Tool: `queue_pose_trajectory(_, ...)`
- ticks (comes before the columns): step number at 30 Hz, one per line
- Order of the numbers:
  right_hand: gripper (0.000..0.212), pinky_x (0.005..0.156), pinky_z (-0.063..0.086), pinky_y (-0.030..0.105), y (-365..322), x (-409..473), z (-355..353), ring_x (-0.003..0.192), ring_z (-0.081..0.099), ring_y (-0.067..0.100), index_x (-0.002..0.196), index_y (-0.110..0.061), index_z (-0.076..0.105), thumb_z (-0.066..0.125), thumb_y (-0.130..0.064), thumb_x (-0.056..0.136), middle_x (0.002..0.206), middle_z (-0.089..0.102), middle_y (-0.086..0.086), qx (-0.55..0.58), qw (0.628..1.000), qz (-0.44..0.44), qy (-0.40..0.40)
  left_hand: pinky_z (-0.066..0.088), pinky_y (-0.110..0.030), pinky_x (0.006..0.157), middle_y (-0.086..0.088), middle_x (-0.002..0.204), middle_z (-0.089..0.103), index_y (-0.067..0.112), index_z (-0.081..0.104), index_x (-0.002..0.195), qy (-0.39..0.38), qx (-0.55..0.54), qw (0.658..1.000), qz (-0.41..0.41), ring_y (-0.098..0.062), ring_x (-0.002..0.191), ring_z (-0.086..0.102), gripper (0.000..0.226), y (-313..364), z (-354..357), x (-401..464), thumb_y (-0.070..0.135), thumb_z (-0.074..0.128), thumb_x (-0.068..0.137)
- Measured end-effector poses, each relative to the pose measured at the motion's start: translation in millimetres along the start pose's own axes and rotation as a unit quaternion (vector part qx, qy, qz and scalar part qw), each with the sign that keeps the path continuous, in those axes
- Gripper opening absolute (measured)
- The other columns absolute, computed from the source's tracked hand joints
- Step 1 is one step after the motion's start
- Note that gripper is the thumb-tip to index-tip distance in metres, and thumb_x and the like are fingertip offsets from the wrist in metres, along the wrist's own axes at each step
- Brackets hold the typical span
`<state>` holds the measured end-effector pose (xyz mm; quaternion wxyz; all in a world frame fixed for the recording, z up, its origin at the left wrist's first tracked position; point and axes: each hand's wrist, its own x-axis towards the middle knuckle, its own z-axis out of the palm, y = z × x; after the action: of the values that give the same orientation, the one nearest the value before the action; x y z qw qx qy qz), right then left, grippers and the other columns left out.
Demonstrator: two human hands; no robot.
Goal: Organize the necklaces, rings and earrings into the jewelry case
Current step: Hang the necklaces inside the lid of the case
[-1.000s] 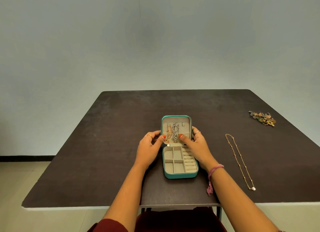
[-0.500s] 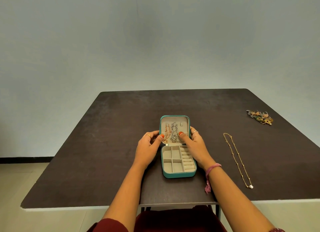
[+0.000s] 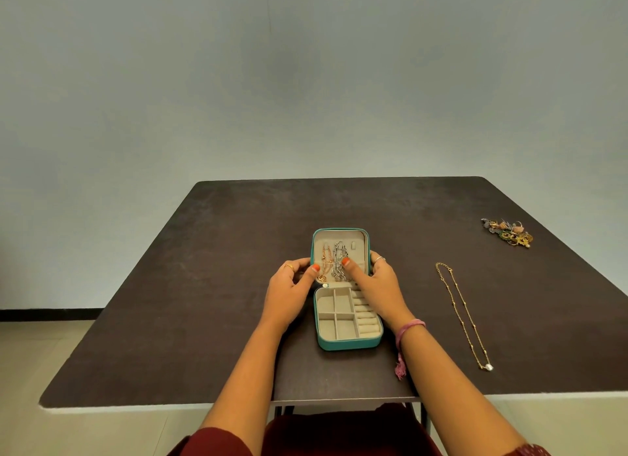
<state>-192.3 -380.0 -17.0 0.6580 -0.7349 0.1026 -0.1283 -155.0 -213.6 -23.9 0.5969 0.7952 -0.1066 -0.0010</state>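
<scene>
I am holding the lid of the teal jewelry case [image 3: 346,344] at the bench's near edge: left hand [image 3: 289,294] and right hand [image 3: 377,285] are both gripping its sides, thumbs pressing the hung chains [image 3: 334,260]. The gold necklace [image 3: 463,314] is lying toward the right edge; light, limp, slippery, so I would be pinching it near the clasp.

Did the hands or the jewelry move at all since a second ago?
Hardly. Both hands, left and right, still hold the open lid of the jewelry case, thumbs on the chains inside. The gold necklace and the earring pile lie untouched on the table.
</scene>
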Motion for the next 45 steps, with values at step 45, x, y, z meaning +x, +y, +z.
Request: queue_pose_trajectory(45, 0.019, 0.085, 0.049, 0.025, -26.3, 29.0, -141.3, 0.083, 0.066, 0.014, 0.106, -0.012, 0.068, 0.058, -0.008, 0.09, 0.098, 0.071, 0.005, -0.253, 0.966, -0.033, 0.039, 0.049, -0.032, 0.089, 0.003, 0.107, 0.063, 0.021, 0.067, 0.109, 0.068, 0.078, 0.995, 0.004, -0.01, 0.1, 0.06, 0.031, 5.5, 10.6, -11.0, 0.025, 0.037, 0.101)
